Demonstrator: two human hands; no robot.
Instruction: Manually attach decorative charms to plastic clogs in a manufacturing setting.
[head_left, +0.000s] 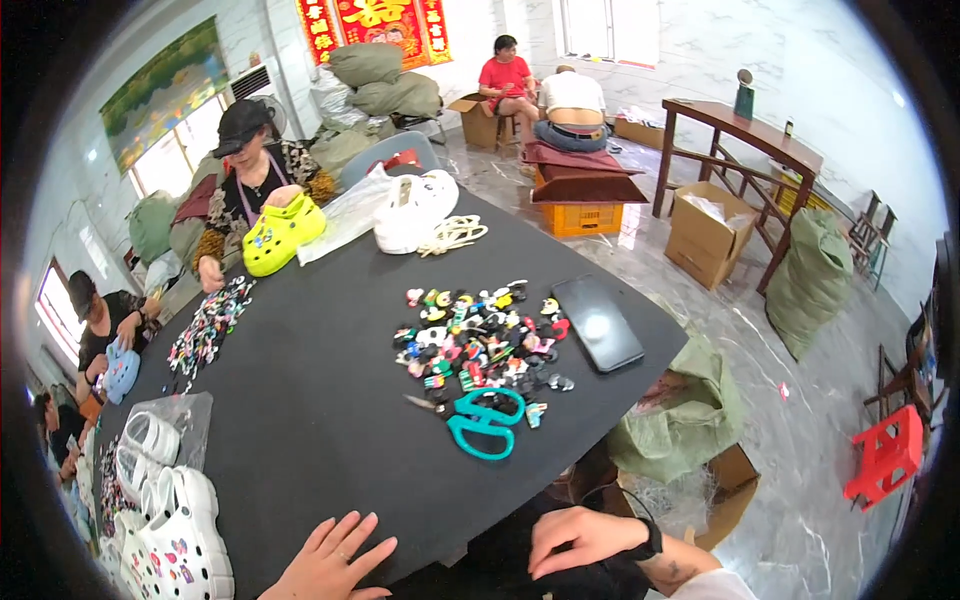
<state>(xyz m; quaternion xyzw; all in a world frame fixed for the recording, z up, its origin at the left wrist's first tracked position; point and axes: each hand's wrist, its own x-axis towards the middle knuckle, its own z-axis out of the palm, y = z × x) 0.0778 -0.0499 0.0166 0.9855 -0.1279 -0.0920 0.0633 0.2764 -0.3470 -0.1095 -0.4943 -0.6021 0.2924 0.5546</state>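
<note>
My left hand (pixel 335 562) lies at the near edge of the black table (pixel 330 420), fingers spread and nothing in them. Over my lap, just off the table edge, my right hand (pixel 582 535) hangs with curled fingers; no object shows in it. Teal-handled scissors (pixel 485 427) rest beyond both hands, blades pointing left. Behind them is a loose heap of small colourful shoe charms (pixel 480 345), with a dark phone (pixel 598 325) to its right. White clogs (pixel 180 540) with charms on them stand left of my left hand.
Across the table a person in a black cap (pixel 245 130) handles a yellow-green clog (pixel 283 235). White clogs (pixel 415 210) and another charm heap (pixel 208 330) lie there. A green sack (pixel 675 410) and open carton (pixel 735 490) stand right of the table; a red stool (pixel 885 455) is farther off.
</note>
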